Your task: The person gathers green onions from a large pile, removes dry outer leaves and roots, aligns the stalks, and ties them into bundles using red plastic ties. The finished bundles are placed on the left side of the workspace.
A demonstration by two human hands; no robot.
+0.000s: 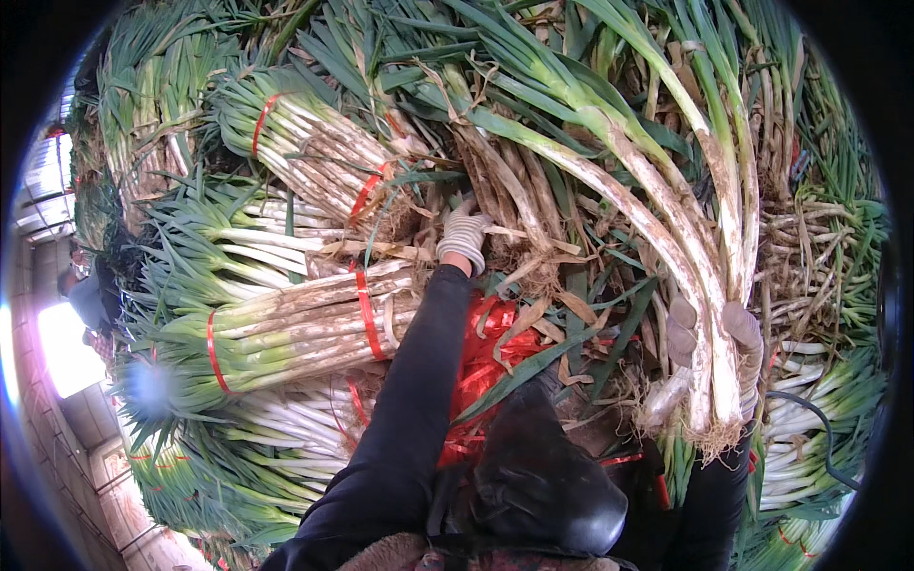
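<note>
My right hand (745, 339), in a pale knit glove, is closed around several long green onions (643, 193). Their roots hang below the fist and their green leaves spread up and left. My left hand (464, 235), gloved the same way, reaches forward into the pile. It touches the base of loose, unpeeled green onions (510, 175) with dry brown husks. The left fingertips are partly hidden among the stalks, so its grip is unclear. Left of that forearm lies a thick green onion bundle (307, 325) bound with two red bands. Another banded bundle (321, 153) rests beyond it.
Red plastic strips (493, 350) lie between my forearm and my dark-clad knee (550, 471). White peeled stalks (293, 421) are heaped at lower left, and more stalks (792, 435) at right beside a dark cable (821, 421). Another person (96, 296) is at the far left.
</note>
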